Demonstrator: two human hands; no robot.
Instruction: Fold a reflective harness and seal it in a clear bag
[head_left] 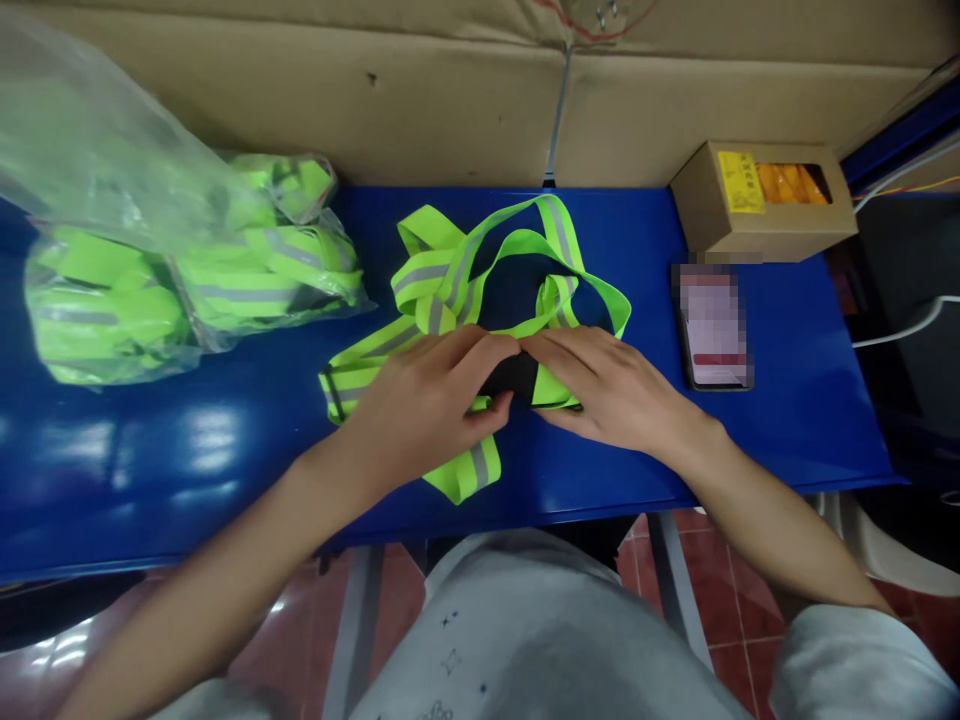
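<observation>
A neon-green reflective strap harness (480,270) with grey stripes lies tangled on the blue table (187,450). My left hand (427,395) and my right hand (611,385) meet over its near part, fingers curled and pressing on a black patch of the harness (514,375) between them. A loose strap end (469,475) sticks out below my left hand toward the table's front edge.
A clear plastic bag (150,260) of more green harnesses sits at the left. A phone (712,325) lies right of my hands, behind it a small cardboard box (761,200) with orange items. Large cardboard boxes (450,100) stand along the back. A white cable (907,325) runs at the right.
</observation>
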